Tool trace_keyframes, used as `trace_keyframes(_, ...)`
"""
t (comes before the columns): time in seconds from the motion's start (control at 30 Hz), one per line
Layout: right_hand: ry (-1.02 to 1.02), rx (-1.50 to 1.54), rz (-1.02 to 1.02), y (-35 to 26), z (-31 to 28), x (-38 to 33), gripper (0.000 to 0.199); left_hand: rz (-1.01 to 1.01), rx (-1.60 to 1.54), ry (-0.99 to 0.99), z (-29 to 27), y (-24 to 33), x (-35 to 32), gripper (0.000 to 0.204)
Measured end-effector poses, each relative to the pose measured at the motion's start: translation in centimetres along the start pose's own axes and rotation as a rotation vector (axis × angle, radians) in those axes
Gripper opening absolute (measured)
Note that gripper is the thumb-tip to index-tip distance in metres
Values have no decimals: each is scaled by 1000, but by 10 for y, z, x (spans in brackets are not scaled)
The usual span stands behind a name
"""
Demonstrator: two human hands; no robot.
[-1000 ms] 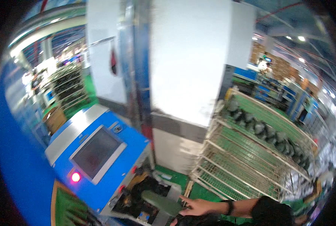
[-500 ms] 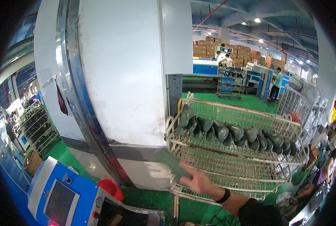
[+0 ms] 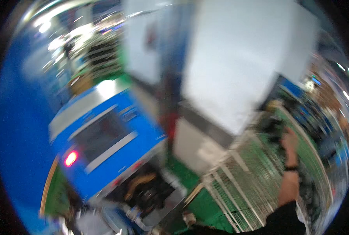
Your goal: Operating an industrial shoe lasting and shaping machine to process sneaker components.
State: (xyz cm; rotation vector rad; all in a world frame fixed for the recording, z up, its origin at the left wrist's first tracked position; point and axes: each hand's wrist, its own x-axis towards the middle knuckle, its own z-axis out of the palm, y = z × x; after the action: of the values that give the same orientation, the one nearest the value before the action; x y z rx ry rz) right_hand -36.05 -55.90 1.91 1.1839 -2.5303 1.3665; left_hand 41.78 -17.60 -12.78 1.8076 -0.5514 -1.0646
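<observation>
My right hand [image 3: 290, 141] reaches out over the wire rack [image 3: 237, 172], with a dark band at the wrist and a black sleeve. It is at the rack's far end, next to a row of dark green, rounded, shoe-shaped pieces [image 3: 272, 126]. Motion blur smears its fingers, so whether they grip one of these pieces does not show. The row runs along the rack's upper tier, partly behind my hand and forearm. My left hand is not in view.
Left of the rack stands a blue machine with a dark screen [image 3: 104, 135] and a lit red lamp [image 3: 70, 158]. Behind it rises a large white cabinet [image 3: 229, 66]. Green floor [image 3: 209, 207] shows between machine and rack. Everything is blurred.
The view has swung left, bringing the blue machine toward the middle and the rack to the right. My right hand has moved from the rack's near left side to the row of pieces.
</observation>
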Motion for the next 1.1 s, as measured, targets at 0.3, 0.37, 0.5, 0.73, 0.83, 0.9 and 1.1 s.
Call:
trace_keyframes(0.3, -683, -356, -154, -48, 142, -165, 43, -91, 1003, 339, -138, -182, 132, 45)
trace_keyframes(0.37, -961, -160, -709, -32, 180, -185, 37, -125, 926, 399, -118, -170, 157, 44)
trace_keyframes(0.5, -1244, -239, -579, -153, 206, -326, 39, -252, 864, 386, -132, -161, 99, 47)
trace_keyframes(0.73, -1297, -95, -1187, -210, 230, -416, 32, -274, 650, 560, -91, -195, -98, 42)
trace_keyframes(0.83, -1430, -2, -1357, -239, 224, -450, 29, -472, 675, 712, -66, -205, -230, 42)
trace_keyframes(0.9, -1480, 71, -1439, -244, 224, -468, 27, -660, 684, 899, -52, -223, -332, 37)
trace_keyframes(1.1, -1570, 232, -1604, -254, 229, -492, 23, -1621, 776, 2088, -60, -256, -590, 15)
